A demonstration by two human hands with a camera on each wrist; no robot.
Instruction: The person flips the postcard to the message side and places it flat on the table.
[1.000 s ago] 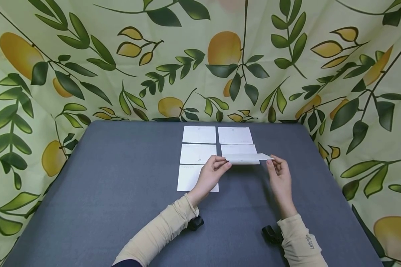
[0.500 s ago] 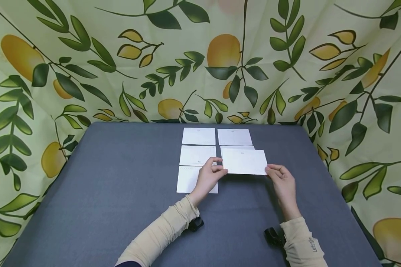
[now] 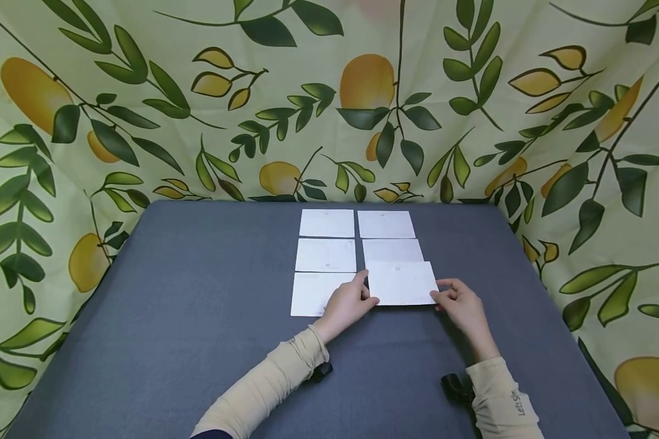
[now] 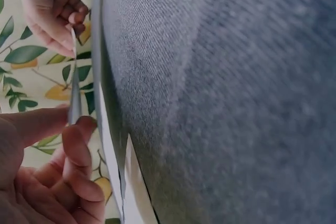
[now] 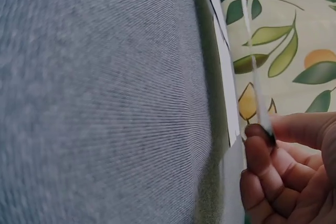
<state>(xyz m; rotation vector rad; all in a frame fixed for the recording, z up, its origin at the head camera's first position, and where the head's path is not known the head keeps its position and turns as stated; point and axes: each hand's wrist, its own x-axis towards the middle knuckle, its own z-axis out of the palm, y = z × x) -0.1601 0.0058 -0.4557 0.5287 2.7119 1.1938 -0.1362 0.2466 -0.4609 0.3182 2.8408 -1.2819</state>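
Note:
A white card (image 3: 399, 285) with a tiny printed mark near its top edge is held between both hands, raised above the table. My left hand (image 3: 345, 305) pinches its left end between thumb and fingers. At the opposite end, my right hand (image 3: 464, 310) pinches the lower right corner. Seen edge-on in the left wrist view, the card (image 4: 75, 98) stands apart from the cards lying below. The right wrist view shows thumb and fingertips closed on the card's edge (image 5: 261, 106). In the head view it overlaps the near part of the middle right card (image 3: 392, 250).
Other white cards lie flat in two columns: top left (image 3: 327, 223), top right (image 3: 386, 224), middle left (image 3: 325, 255) and bottom left (image 3: 312, 296), the last partly behind my left hand. A grey cloth covers the table (image 3: 198, 317). Behind hangs a fruit-patterned curtain (image 3: 307, 55).
The held card, tilted nearly edge-on a second ago, has turned its face up toward the head camera. Both hands have brought it nearer to me, uncovering more of the middle right card.

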